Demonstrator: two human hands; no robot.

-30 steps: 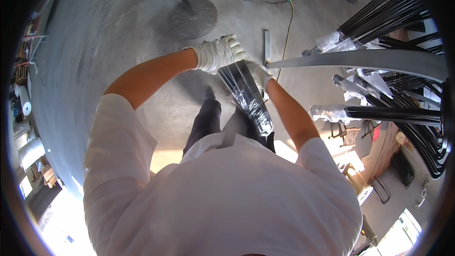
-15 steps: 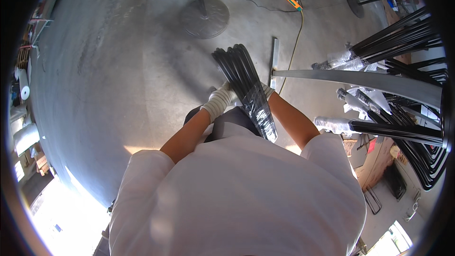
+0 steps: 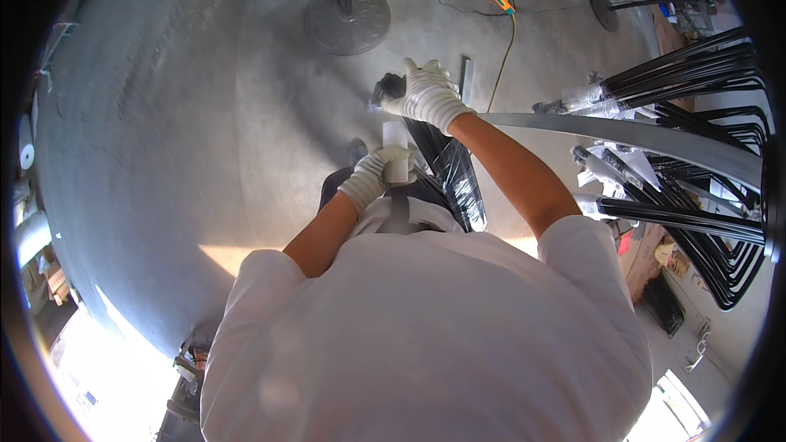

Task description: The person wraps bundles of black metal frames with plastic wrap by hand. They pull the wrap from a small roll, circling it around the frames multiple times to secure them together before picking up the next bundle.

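Note:
A bundle of bent black tubes (image 3: 425,141) leans in front of my body, its lower part wrapped in shiny clear film (image 3: 460,184). My left hand (image 3: 370,176), in a white ribbed work glove, is closed round a white roll (image 3: 395,137) that looks like a roll of wrapping film, held upright just left of the bundle. My right hand (image 3: 429,96), gloved alike, grips the bundle's far end, where dark, shiny film shows beside the fingers. The glove covers most of that end.
At the right, a grey metal rack arm (image 3: 622,133) carries several black bent tubes (image 3: 679,74) with film-wrapped ends. Ahead stands a fan's round base (image 3: 348,20). An orange power strip (image 3: 500,2) and its cable lie on the concrete floor (image 3: 188,131).
My right hand has come from behind the bundle up to its far end. A white roll now shows in my left hand, which has left the bundle's side.

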